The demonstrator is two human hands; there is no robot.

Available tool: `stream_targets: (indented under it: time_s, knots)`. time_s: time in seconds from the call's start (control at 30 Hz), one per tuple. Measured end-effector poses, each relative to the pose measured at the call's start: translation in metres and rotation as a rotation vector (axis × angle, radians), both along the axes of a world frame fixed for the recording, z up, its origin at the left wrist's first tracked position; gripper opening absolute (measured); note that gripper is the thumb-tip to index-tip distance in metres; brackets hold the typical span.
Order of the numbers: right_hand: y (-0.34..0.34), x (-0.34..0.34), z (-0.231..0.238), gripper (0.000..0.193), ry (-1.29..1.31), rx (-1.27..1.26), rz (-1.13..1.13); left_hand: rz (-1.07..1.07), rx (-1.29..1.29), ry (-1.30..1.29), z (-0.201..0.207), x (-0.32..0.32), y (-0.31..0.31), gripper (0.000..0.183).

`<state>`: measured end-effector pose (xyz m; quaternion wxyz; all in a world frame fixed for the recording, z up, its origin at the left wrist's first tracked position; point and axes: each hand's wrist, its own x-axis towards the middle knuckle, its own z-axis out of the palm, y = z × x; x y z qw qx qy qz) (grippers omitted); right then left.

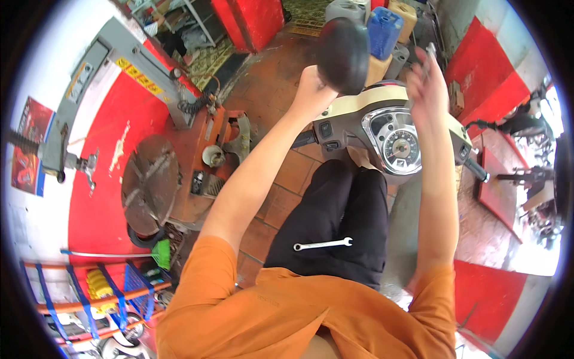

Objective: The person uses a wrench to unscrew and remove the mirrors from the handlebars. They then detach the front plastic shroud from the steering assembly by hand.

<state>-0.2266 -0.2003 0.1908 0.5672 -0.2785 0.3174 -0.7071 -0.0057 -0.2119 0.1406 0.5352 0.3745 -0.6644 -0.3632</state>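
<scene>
My left hand point(315, 93) is closed on a black rear-view mirror point(344, 57), raised above the left side of a scooter's handlebar. On the right, my right hand point(427, 84) is lifted over the handlebar and blurred by motion. Its fingers look pinched around a small greyish thing too smeared to name. Between my forearms is the scooter's round speedometer point(400, 148) with a chrome rim, set in a cream and brown handlebar cover point(341, 133). A silver combination wrench point(323, 245) lies across my lap on black trousers.
An orange tyre-changing machine point(194, 146) with a round turntable point(150, 185) stands on the left. Plastic jugs, one of them a blue jug point(382, 31), stand beyond the scooter. A rack with blue straps point(84, 293) is at lower left. Red-and-white walls flank both sides.
</scene>
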Motion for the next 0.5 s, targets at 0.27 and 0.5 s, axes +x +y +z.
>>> stream_targets:
  time_s: [0.27,0.5]
  knots:
    - [0.293,0.061,-0.114,0.035,-0.083,0.498,0.010,-0.036,-0.036,0.067,-0.005,-0.021,-0.016,0.018]
    - [0.358,0.073,-0.157,0.023,0.230,0.495,0.456,0.065,-0.178,0.172,-0.014,-0.003,-0.037,0.025]
